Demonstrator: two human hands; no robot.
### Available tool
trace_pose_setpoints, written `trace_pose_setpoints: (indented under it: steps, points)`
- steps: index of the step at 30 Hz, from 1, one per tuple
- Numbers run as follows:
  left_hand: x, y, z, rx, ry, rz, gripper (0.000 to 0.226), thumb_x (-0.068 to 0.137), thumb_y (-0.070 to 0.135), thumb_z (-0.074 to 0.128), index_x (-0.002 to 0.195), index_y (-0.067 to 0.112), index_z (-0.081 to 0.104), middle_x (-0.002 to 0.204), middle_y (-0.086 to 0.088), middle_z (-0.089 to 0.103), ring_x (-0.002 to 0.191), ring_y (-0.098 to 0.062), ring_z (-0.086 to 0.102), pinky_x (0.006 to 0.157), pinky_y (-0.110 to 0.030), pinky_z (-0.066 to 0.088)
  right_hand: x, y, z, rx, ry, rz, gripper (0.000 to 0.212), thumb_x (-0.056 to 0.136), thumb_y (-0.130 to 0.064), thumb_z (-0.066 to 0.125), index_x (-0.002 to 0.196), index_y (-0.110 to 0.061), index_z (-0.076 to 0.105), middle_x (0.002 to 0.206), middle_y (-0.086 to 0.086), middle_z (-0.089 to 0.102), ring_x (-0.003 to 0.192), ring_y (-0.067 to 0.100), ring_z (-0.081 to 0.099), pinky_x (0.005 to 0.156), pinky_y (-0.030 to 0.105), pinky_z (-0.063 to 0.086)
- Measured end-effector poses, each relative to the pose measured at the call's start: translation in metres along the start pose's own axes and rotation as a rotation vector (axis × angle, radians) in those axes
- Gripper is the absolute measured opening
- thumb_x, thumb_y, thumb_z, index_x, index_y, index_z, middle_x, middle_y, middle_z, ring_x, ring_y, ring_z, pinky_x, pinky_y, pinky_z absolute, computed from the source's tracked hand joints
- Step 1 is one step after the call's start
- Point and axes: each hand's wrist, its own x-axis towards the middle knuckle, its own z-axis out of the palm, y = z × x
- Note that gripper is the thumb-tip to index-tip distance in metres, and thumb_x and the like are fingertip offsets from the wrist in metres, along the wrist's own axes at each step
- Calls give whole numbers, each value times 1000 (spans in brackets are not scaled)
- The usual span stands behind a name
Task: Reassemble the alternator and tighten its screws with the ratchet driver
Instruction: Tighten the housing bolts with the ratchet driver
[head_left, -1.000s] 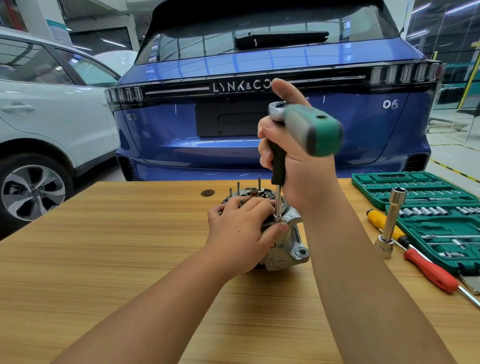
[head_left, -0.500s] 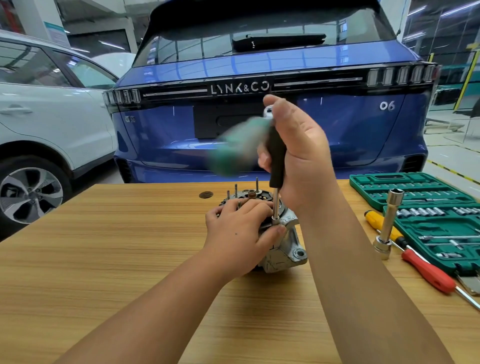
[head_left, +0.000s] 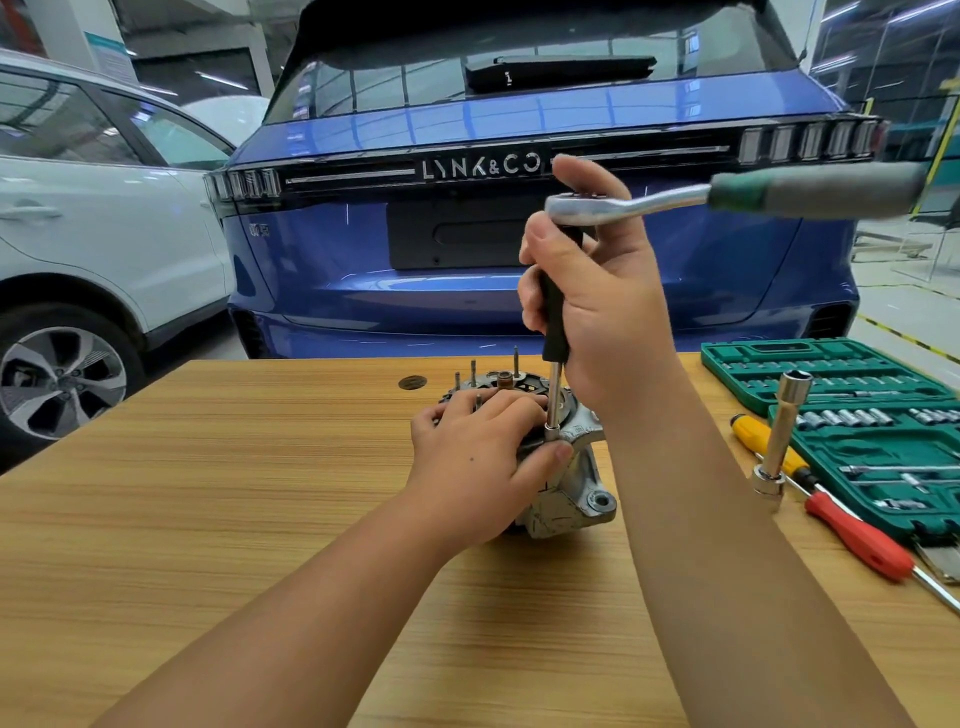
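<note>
Your left hand (head_left: 480, 462) rests over the top of the alternator (head_left: 563, 486), fingers curled round its rim and the thumb pressed against the housing just below the socket; the alternator sits on the wooden table (head_left: 208, 519), near its middle. Your right hand (head_left: 597, 306) is wrapped round the black extension bar (head_left: 555, 322) of the ratchet driver (head_left: 623, 203), whose green handle sticks out to your right, blurred, so it is probably mid-swing. The socket tip (head_left: 551, 428) sits on a screw at the housing's edge, right beside your left thumb; the screw head itself is hidden.

To do this step well, keep the bar upright over the screw so the socket stays square and does not slip off the head. Press down lightly through the bar while the handle turns. Hold the alternator firmly, because it stands on a narrow lug and could tip or spin under torque. Move your left thumb a little away from the socket in case it jumps. Several studs (head_left: 516, 358) stand up from the top face, so mind your knuckles. Judging by those, more fasteners likely remain; snug each one evenly before the final tightening.
</note>
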Motion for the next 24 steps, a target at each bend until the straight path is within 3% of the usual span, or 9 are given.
trace_pose_setpoints:
  steps: [3, 5, 12, 20, 24]
  points:
    - [-1, 1, 0, -1, -4, 0, 22, 98, 62, 37, 110, 47, 49, 137, 31, 46, 135, -9, 27, 103, -40, 10, -1, 4, 8, -56, 3, -58, 26, 104, -2, 50, 125, -17, 51, 81, 12, 39, 53, 30, 23, 44, 35, 25]
    - [-1, 0, 0, -7, -2, 1, 20, 98, 63, 37, 108, 49, 47, 137, 31, 46, 135, -9, 27, 104, -41, 10, -1, 4, 11, -60, 11, -59, 24, 104, -3, 51, 125, -14, 50, 81, 13, 36, 57, 37, 18, 45, 36, 20]
    - [0, -1, 1, -11, 6, 14, 31, 96, 66, 36, 114, 45, 51, 137, 30, 46, 136, -9, 27, 107, -45, 12, 1, 3, 6, -62, 20, -56, 19, 105, -6, 49, 122, -13, 49, 76, 12, 35, 57, 34, 20, 45, 36, 22]
    - [0, -6, 2, 26, -10, 43, 43, 82, 72, 56, 116, 48, 45, 139, 32, 43, 139, -11, 24, 102, -39, 8, -3, 4, 8, -133, 16, -106, 20, 105, -3, 48, 122, -13, 47, 75, 21, 25, 49, 30, 22, 42, 35, 24]
    - [1, -5, 5, 49, -28, 58, 48, 82, 70, 60, 121, 48, 42, 142, 30, 40, 141, -15, 23, 101, -41, 7, -2, 5, 3, -160, 28, -90, 20, 105, -5, 48, 122, -15, 48, 65, 12, 31, 41, 18, 31, 40, 29, 32]
